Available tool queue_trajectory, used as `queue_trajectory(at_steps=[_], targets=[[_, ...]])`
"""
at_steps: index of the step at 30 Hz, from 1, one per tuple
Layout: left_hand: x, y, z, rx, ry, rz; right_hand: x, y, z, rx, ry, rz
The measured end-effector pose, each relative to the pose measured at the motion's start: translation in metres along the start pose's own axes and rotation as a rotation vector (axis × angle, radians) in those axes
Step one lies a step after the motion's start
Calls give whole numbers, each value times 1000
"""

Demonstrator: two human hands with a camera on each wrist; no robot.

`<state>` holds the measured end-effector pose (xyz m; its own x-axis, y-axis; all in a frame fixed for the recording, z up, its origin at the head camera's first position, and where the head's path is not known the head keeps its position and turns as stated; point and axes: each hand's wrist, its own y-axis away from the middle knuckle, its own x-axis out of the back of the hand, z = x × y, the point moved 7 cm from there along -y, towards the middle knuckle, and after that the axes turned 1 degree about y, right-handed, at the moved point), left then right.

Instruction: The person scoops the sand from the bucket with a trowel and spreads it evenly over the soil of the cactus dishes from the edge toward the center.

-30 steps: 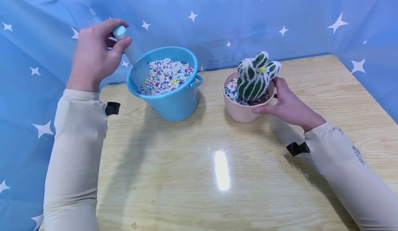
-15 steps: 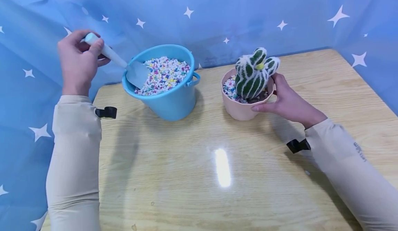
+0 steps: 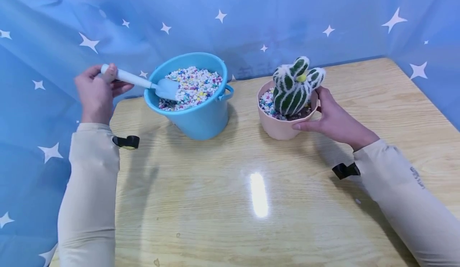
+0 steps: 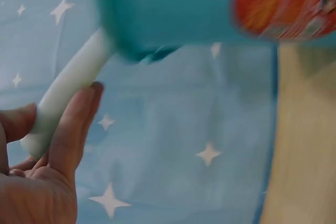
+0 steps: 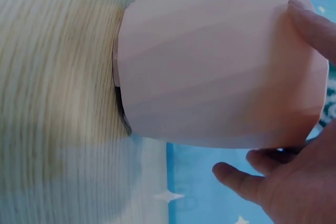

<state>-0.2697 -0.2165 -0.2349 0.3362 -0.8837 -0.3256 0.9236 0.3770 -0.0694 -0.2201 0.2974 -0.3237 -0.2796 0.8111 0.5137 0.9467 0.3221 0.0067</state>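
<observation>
My left hand (image 3: 96, 92) grips the white handle of a small pale-blue toy shovel (image 3: 167, 89). Its blade lies inside the blue bucket (image 3: 206, 119), near the left wall, over small multicoloured pebbles (image 3: 199, 84). In the left wrist view, thumb and fingers pinch the handle (image 4: 68, 87) near its end; the bucket hides the blade. On the right, my right hand (image 3: 336, 119) holds a pink flower pot (image 3: 278, 127) by its right side, thumb at the front. A green cactus (image 3: 291, 97) with white fuzz stands in the pot, pebbles to its left and brown soil to its right.
Both containers stand toward the back of a wooden table (image 3: 215, 203), with the pot right of the bucket. Behind and beside the table hangs a blue cloth (image 3: 244, 23) with white stars. A handle loop (image 3: 225, 93) sticks out from the bucket's right side.
My left hand has moved left and down, bringing the shovel's handle from steep to nearly level. The blade now lies flatter over the pebbles. My right hand keeps its hold on the pot.
</observation>
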Motion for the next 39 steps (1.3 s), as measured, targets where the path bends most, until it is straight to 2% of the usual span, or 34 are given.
queue_trajectory(at_steps=[4,10,17,22,28,39], targets=[[5,7,-11,-12,75,7,-2,0,2,0,-14,-19],[-1,13,-20,-14,175,9,1,4,2,6,-3,17],[7,18,-26,-15,193,57,-1,2,3,2,-20,-19],[13,20,-29,14,242,89,0,1,5,-36,-21,-9],[10,23,-39,72,321,85,1,0,5,-22,-37,-10],[5,31,-48,81,410,79,1,-1,2,1,-21,0]])
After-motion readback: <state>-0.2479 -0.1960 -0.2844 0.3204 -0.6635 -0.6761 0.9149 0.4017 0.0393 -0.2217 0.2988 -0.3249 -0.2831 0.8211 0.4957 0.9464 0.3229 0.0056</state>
